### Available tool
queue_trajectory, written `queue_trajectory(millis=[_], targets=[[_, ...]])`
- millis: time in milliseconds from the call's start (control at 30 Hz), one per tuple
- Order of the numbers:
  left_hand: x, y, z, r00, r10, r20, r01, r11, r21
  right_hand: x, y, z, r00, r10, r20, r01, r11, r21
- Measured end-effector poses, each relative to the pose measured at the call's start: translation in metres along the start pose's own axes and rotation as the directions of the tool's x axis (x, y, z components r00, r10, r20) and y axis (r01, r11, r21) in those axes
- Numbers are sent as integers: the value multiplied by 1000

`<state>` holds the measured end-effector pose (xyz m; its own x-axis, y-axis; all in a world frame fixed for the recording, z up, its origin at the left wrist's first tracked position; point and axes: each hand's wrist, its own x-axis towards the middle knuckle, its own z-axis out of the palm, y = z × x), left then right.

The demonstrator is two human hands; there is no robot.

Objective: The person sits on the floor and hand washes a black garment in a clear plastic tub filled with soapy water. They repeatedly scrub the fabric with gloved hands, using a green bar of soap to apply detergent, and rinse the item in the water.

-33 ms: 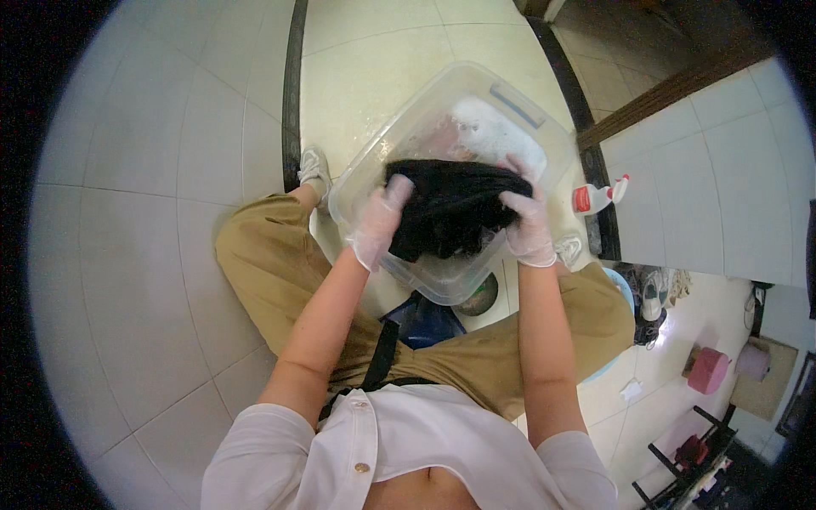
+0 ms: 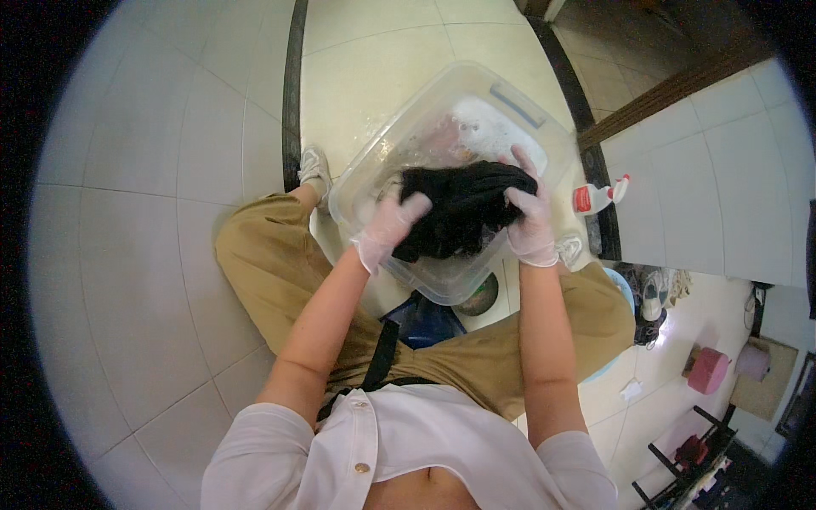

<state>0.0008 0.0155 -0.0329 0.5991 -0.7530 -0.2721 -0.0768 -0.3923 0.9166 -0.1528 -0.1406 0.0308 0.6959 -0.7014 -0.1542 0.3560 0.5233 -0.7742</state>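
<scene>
A bunched black cloth (image 2: 463, 208), perhaps a garment, is held over the near half of a clear plastic tub (image 2: 357, 174). My left hand (image 2: 393, 223), in a thin see-through glove, is closed on the cloth's left side with the thumb lying on top. At its right end my right hand (image 2: 530, 214), gloved the same way, pinches the cloth between thumb and fingers. White suds (image 2: 493, 127) float at the tub's far end, beside something pinkish under the water. The cloth's underside and several fingertips are hidden.
A white spray bottle (image 2: 593, 199) with a red label stands right of the tub. Close in front of me are a dark blue object (image 2: 421, 321) and a round dark item (image 2: 480, 297). Shoes (image 2: 653, 293) and a pink stool-like block (image 2: 708, 371) lie farther right. Tiled wall borders the left.
The cloth was spread wider between my hands and is now more bunched. My left hand has shifted its grip slightly, and the right-hand fingers are spread a little more.
</scene>
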Motion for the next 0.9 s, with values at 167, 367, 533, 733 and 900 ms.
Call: queue_trajectory(millis=[167,367,533,733,900], targets=[[-20,61,43,889,-194,414,457,369,-809,7,20,-2,939,-294,-180,161,836,-524],[-4,2,58,805,399,439,295,372,-880,-35,40,63,791,-398,465,587,278,-760],[-31,75,51,895,-212,393,444,326,-835,14,60,-3,801,-598,28,241,279,-930],[-25,89,36,933,-233,275,344,354,-869,34,55,-49,962,-262,-72,70,494,-867],[-13,38,26,951,-80,299,276,652,-706,14,39,-9,946,-14,324,211,785,-582]])
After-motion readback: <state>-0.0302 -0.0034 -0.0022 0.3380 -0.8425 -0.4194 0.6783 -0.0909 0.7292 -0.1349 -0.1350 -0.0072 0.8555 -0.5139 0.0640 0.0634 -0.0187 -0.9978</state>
